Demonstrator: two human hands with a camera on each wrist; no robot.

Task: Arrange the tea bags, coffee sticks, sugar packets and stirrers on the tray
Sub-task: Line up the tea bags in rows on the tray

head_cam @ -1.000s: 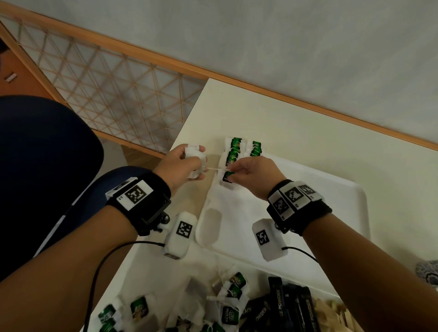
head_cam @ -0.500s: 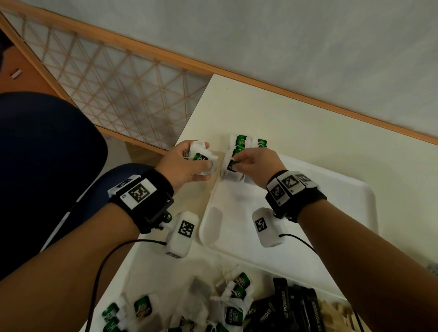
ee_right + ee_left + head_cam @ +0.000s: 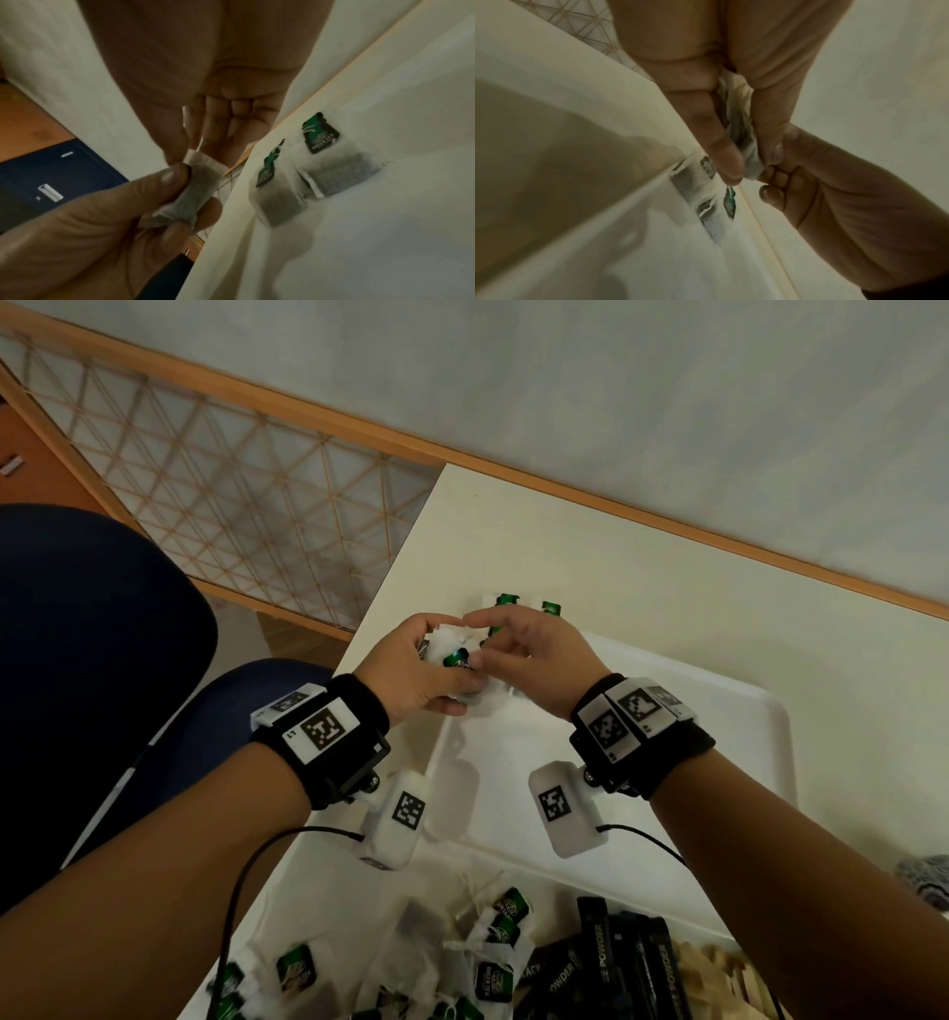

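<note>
Dim, warm indoor light, soft shadows, wide-angle bending at the edges, motion blur in both wrist views.

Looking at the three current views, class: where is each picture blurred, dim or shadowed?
Head view: dim and fairly sharp, with straight edges bowed; the coffee sticks read dark. Left wrist view: motion-soft, a broad shadow across the tray; the tea bag in the left hand is smeared. Right wrist view: the near fingers blur, yet the placed tea bags show their green tags.

Bare forearms; black fabric wristbands (image 3: 354, 711) carrying white plastic blocks with black square-code markers (image 3: 321, 729); white camera pods (image 3: 395, 819) below wrists, thin black cables (image 3: 241, 880) trailing.
</note>
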